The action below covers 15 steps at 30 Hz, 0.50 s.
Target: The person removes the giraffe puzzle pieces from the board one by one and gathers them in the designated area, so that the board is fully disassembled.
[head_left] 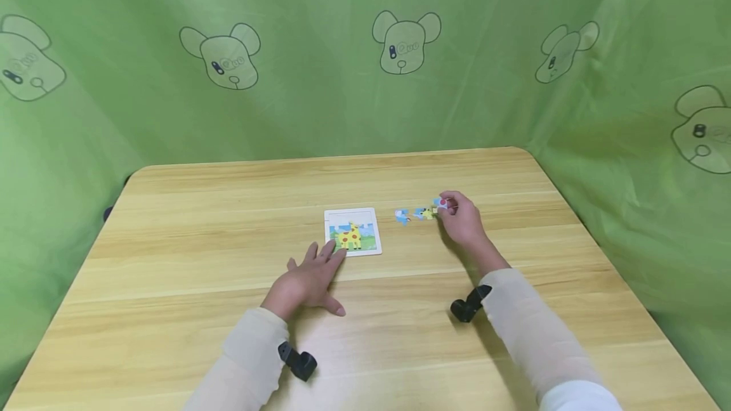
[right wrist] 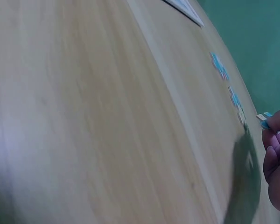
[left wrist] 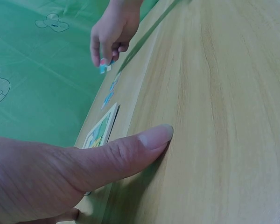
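A small square puzzle board (head_left: 353, 231) with a yellow giraffe picture lies mid-table; its edge shows in the left wrist view (left wrist: 102, 127). My left hand (head_left: 311, 278) lies flat on the wood with straight fingers, fingertips touching the board's near left corner. My right hand (head_left: 459, 215) pinches a small blue, red and white puzzle piece (head_left: 441, 204) just above the table, also seen as the piece (left wrist: 104, 66) and the piece (right wrist: 264, 119). Two loose pieces (head_left: 402, 215) (head_left: 424, 212) lie between the board and that hand.
The wooden table (head_left: 228, 221) has rounded far corners. A green cloth (head_left: 365, 49) printed with bear heads hangs close behind and along both sides. Black wrist camera mounts (head_left: 298, 360) (head_left: 467, 306) sit on my sleeves.
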Each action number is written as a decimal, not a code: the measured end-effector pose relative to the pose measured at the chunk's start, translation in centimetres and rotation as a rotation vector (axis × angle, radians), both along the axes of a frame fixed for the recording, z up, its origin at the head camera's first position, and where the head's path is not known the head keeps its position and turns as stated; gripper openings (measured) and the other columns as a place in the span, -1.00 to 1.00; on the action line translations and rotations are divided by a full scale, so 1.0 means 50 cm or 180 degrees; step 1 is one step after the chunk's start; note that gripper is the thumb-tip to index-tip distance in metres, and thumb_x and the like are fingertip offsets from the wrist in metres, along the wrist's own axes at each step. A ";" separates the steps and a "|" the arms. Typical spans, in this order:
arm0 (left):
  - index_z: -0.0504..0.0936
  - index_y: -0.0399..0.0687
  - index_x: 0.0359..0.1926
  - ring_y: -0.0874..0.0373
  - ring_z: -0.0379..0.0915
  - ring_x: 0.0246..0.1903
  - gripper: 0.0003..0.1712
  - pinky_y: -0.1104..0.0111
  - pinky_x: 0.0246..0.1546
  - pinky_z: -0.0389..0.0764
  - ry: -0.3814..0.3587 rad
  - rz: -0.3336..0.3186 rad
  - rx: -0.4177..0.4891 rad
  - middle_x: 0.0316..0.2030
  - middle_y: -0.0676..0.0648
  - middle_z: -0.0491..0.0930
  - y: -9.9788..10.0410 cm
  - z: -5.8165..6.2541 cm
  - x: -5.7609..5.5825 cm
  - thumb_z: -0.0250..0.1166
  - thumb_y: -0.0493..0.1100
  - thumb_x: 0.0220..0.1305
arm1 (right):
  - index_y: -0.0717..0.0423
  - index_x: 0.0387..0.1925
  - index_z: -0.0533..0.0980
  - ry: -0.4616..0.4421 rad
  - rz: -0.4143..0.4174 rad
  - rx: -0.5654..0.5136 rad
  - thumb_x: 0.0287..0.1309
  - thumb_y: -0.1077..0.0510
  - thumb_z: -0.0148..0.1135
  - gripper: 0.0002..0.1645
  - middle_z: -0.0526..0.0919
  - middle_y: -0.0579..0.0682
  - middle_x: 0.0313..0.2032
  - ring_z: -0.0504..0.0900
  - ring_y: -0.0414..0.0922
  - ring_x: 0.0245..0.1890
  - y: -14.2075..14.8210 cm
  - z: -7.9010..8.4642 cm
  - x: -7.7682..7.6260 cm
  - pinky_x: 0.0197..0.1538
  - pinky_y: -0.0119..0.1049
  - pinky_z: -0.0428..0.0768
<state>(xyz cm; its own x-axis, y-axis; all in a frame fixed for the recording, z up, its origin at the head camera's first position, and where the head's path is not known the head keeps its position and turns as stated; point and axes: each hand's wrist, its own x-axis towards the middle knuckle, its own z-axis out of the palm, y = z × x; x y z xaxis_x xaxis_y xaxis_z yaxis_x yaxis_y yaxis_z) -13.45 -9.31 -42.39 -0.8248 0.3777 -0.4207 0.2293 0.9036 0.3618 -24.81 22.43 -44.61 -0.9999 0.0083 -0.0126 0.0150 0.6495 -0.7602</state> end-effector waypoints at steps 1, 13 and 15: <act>-0.09 0.10 0.49 -0.24 -0.38 0.44 0.35 -0.37 0.22 -0.12 -0.0002 0.0001 0.0000 0.49 -0.10 -0.28 0.000 0.000 0.000 0.49 0.27 -0.26 | 0.21 0.22 0.33 -0.0016 -0.0004 0.0017 0.29 0.25 0.01 -0.53 0.44 0.18 -0.08 0.44 0.05 -0.07 0.006 -0.002 0.000 0.05 -0.11 0.50; -0.08 0.09 0.49 -0.25 -0.38 0.43 0.35 -0.38 0.22 -0.13 -0.0012 0.0019 0.0033 0.49 -0.11 -0.27 0.000 0.004 0.002 0.50 0.25 -0.26 | 0.35 0.23 0.33 0.0153 0.0065 0.0455 0.26 0.25 0.01 -0.48 0.45 0.30 -0.07 0.42 0.09 -0.11 0.039 -0.032 0.001 0.02 -0.02 0.48; -0.08 0.09 0.49 -0.25 -0.38 0.43 0.35 -0.38 0.22 -0.13 -0.0013 0.0016 0.0040 0.49 -0.10 -0.27 0.001 0.004 0.002 0.50 0.25 -0.26 | 0.38 0.23 0.32 0.0196 0.0084 0.0477 0.24 0.25 0.05 -0.47 0.43 0.33 -0.06 0.40 0.11 -0.11 0.036 -0.032 0.001 0.02 0.01 0.47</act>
